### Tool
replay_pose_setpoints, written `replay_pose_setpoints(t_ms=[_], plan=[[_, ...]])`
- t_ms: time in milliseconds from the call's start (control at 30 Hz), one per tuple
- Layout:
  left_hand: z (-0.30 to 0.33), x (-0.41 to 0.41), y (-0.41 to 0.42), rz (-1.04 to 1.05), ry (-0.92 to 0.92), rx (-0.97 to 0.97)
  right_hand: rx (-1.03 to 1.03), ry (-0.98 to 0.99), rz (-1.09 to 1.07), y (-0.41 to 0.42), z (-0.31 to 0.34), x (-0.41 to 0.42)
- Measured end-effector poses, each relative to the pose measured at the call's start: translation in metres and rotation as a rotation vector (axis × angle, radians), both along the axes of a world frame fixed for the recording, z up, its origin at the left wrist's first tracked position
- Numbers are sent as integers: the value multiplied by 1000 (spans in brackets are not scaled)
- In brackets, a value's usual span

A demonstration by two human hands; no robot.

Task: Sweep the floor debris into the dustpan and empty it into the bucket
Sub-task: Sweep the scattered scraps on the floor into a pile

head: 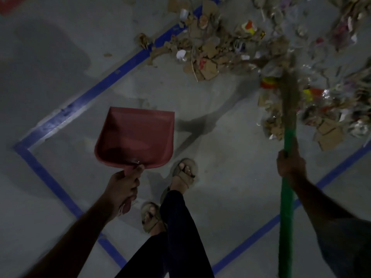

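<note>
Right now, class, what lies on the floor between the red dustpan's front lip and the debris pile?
In the head view, only bare grey floor separates the dustpan from the debris pile, apart from faint shadows.

The left hand (122, 185) grips a red dustpan (136, 139); the right hand (291, 163) grips a green broom (287, 197) beside debris (220, 49).

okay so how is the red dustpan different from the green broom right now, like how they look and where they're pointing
The dustpan is red, broad and flat; the broom is a long thin green handle ending in tan bristles. The dustpan looks empty and sits short of the debris; the broom's bristles reach into it. The left hand grips the dustpan, the right hand grips the broom. Both are held, one per hand.
</note>
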State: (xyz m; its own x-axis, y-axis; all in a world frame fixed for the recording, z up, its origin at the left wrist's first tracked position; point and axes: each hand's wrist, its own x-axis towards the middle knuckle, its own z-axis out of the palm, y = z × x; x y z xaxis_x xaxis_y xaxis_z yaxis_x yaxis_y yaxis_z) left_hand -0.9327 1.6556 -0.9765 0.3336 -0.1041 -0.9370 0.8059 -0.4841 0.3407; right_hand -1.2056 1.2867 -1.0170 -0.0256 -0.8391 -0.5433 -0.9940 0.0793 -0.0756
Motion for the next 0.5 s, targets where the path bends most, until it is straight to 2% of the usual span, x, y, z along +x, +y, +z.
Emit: replay_pose_setpoints(t_ms=[133,233,367,500], plan=[[3,8,-27,-2,2,-17,-118,-190,26,21,33,-10],[6,22,-41,1,14,-19,-122,-255,55,50,45,-17],[15,42,-54,-14,-15,-24,-48,-278,88,88,50,-4],[24,67,-51,-29,-46,-6,64,-338,246,125,46,43]])
